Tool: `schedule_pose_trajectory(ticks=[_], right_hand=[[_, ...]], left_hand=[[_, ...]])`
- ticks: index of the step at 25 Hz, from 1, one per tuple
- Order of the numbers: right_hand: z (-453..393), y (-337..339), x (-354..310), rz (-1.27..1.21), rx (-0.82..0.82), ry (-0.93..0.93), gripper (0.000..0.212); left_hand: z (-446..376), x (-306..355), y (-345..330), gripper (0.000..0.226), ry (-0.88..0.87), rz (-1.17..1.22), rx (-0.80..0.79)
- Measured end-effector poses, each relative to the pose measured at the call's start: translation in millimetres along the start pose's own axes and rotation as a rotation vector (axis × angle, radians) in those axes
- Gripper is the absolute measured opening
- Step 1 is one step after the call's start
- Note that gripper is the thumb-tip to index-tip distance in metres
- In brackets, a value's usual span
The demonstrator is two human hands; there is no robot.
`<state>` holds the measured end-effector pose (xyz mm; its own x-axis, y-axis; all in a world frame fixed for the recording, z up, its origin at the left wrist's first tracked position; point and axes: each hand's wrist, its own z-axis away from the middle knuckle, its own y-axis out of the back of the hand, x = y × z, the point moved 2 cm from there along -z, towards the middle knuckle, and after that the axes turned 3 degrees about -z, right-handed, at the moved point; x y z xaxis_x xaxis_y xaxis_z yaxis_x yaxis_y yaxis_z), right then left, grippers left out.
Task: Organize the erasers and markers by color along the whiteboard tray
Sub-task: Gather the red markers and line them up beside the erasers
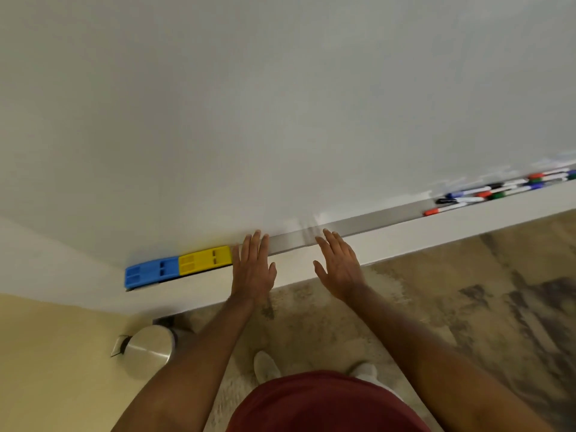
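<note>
Blue eraser (pixel 151 272): lies flat at the far left end of the whiteboard tray (pixel 367 222), its right end touching the next item.

Yellow eraser (pixel 205 260): flat on the tray, butted end to end against the blue eraser on its left; its right end sits just beside the left hand, whether in contact cannot be told.

Left hand (pixel 253 269): fingers straight and close together, palm down, holding nothing; fingertips reach the tray's back edge where it meets the whiteboard (pixel 280 104). The erasers lie immediately to its left.

Tray, middle stretch: bare grey channel between the two hands and on past the right hand toward the markers.

Right hand (pixel 339 263): fingers extended and slightly spread, thumb out to the left, holding nothing; it is placed over the tray's front lip, apart from the left hand. Slightly blurred.

Markers (pixel 498 190): a loose, unsorted cluster in the tray at the far right, well apart from both hands; caps in red, black, blue and green show, the barrels white, several overlapping. One red-capped marker (pixel 445 208) lies nearest the hands, along the tray's front edge.

Below the tray: metal bin (pixel 149 350) at lower left on the floor, by a yellow wall (pixel 46 369); patterned carpet (pixel 467 307) under the person's feet.
</note>
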<state>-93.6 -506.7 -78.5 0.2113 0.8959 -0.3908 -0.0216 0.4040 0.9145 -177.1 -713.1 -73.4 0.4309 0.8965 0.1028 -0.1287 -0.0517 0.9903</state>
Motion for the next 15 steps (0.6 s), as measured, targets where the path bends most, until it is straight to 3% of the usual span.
schedule_pose_trajectory(ticks=[15], right_hand=[[90.5,120.9,280.5,-0.063,0.167,-0.350,0.060]], left_hand=[[-51.3,317.9,-24.4,0.070,-0.290,-0.039,-0.002]])
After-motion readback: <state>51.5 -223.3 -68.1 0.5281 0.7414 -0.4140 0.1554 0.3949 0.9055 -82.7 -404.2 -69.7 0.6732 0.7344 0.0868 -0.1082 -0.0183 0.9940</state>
